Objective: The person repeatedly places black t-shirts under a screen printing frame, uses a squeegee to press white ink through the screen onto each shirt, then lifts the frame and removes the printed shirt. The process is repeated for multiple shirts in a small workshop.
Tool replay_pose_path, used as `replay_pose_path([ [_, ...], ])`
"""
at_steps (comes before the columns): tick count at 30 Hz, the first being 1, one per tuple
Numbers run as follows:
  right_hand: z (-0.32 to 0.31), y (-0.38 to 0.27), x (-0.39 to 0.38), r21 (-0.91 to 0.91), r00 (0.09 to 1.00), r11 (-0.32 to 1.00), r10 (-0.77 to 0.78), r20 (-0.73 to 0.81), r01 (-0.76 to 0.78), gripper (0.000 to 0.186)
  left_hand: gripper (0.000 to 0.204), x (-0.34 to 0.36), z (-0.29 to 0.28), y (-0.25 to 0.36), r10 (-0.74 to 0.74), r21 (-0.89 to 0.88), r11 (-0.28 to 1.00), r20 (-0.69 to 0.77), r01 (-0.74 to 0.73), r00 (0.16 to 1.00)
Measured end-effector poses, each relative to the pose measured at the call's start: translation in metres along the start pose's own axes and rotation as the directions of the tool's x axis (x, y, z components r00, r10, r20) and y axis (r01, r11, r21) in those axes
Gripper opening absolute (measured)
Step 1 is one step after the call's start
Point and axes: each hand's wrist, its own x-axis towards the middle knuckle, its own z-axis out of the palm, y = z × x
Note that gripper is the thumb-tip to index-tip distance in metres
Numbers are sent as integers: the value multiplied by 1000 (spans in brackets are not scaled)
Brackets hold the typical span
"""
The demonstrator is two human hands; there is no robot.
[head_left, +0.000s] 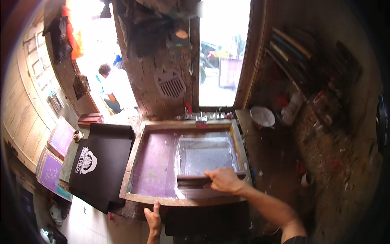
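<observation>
A wooden screen-printing frame (133, 162) lies on the bench in front of me. Its purple mesh (156, 162) has a paler, whitish-edged rectangle on the right side. My right hand (225, 180) is closed around a dark squeegee (191, 181), which rests across the lower part of that rectangle. At the frame's near edge, my left hand (153, 217) grips the rail with its thumb up; its other fingers are partly hidden. Left of the frame lies a black cloth piece (111, 162) with a white print. More black cloth (207, 223) shows below the frame's near side.
Metal hinge clamps (201, 120) stand at the frame's far edge. A white bowl (262, 117) and bottle (291, 107) are at the back right, a tape roll (306, 179) farther right. Purple screens (49, 173) lean at left. A person (111, 87) sits outside the doorway.
</observation>
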Motion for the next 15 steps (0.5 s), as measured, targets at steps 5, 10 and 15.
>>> replay_pose_path([
  [5,19,-18,-27,-55,1000,998,-12,-7,11,24,64,-6,-10,-18,199,110,973,45,-203,979],
  [10,48,19,41,-378,929,921,-216,-299,92,9,61,-9,-15,-18,222,120,967,16,-223,975],
  [15,45,80,121,-375,879,926,-206,-430,34,8,55,7,-20,-7,-76,-55,995,150,85,986],
])
